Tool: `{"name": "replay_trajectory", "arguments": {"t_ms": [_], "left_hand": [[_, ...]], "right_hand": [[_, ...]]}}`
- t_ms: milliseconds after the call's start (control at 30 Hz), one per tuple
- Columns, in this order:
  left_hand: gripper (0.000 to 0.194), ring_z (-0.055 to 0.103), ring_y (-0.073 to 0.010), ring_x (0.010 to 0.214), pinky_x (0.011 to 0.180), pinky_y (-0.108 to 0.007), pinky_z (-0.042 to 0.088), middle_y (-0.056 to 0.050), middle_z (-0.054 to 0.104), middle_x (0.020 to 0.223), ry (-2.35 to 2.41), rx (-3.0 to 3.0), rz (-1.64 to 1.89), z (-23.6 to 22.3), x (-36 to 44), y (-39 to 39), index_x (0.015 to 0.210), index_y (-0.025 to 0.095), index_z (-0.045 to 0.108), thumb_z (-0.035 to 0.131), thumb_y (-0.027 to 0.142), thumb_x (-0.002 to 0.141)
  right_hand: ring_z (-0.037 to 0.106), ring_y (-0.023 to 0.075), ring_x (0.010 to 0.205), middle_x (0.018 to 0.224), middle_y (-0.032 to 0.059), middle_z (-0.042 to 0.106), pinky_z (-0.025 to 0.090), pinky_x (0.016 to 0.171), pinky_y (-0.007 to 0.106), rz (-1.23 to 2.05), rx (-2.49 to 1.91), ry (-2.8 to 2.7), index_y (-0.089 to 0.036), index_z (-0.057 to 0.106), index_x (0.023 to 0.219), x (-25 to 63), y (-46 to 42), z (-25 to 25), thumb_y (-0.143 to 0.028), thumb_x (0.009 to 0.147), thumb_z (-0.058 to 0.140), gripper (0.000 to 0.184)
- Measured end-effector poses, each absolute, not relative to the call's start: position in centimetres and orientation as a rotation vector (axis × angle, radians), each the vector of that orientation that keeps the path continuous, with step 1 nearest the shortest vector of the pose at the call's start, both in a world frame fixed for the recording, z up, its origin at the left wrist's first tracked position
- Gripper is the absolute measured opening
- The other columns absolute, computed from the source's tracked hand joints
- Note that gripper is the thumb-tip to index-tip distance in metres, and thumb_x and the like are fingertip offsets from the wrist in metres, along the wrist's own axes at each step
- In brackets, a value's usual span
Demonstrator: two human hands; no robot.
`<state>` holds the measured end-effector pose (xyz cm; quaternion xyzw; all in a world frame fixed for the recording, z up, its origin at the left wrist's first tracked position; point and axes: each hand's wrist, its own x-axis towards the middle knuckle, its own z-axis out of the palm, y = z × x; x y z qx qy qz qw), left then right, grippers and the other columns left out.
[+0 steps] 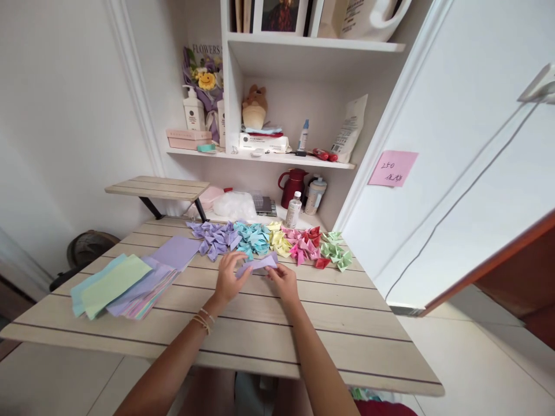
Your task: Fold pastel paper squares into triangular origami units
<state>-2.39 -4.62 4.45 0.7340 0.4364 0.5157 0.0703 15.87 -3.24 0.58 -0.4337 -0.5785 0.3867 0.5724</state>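
A partly folded purple paper (260, 263) is held level just above the table, between my two hands. My left hand (230, 275) pinches its left end with the thumb, the other fingers curled above. At the right end, my right hand (283, 282) grips the paper between thumb and fingers. Just beyond lie folded paper pieces grouped by colour: purple (215, 236), blue (251, 237), yellow (279, 238), pink and red (303, 245), and green (336, 252).
Loose coloured paper sheets (116, 283) are fanned out on the slatted table (347, 335) at left. A small raised shelf (156, 188) stands behind them. At the back are a clear bottle (293, 210), a dark red jug (293, 188) and a plastic bag (235, 205).
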Motion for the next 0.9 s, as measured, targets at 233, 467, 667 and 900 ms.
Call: {"name": "replay_trajectory", "arguments": {"t_ms": [233,467,667,900], "left_hand": [[0.033,0.051,-0.0245,0.104,0.089,-0.038,0.04,-0.01,0.057,0.106,1.221,1.671,1.565,1.7,-1.7,-2.9,0.099,0.019,0.059,0.064,0.035,0.07],[0.06,0.054,-0.0163,0.076,0.069,-0.026,0.044,-0.004,0.059,0.085,1.018,1.732,1.367,1.0,-3.0,-3.5,0.105,0.016,0.061,0.079,0.035,0.05],[0.036,0.049,-0.0096,0.039,0.044,-0.022,0.04,0.005,0.053,0.046,1.054,1.474,1.235,0.5,-2.4,-3.6,0.083,0.013,0.063,0.066,0.044,0.065],[0.034,0.065,-0.0192,0.061,0.059,-0.029,0.053,-0.002,0.063,0.059,1.036,1.209,1.377,0.8,-2.2,-3.3,0.065,0.015,0.056,0.065,0.048,0.065]], "right_hand": [[0.062,0.0182,0.058,0.074,0.006,0.069,0.051,0.057,0.03,0.895,-0.999,-1.148,-0.016,0.066,0.08,16.7,-3.1,1.3,-0.047,0.068,0.063,0.034],[0.06,0.0166,0.054,0.072,0.0056,0.069,0.049,0.053,0.029,0.918,-0.974,-1.122,-0.016,0.065,0.079,16.7,-3.0,1.3,-0.048,0.069,0.063,0.034],[0.06,0.0169,0.053,0.07,0.0062,0.069,0.048,0.052,0.028,0.956,-0.979,-1.117,-0.016,0.064,0.082,16.9,-3.0,1.3,-0.052,0.067,0.063,0.039],[0.06,0.0164,0.051,0.063,0.0027,0.065,0.044,0.046,0.025,0.959,-1.083,-1.188,-0.016,0.06,0.072,16.8,-3.0,1.0,-0.052,0.068,0.062,0.036]]}}
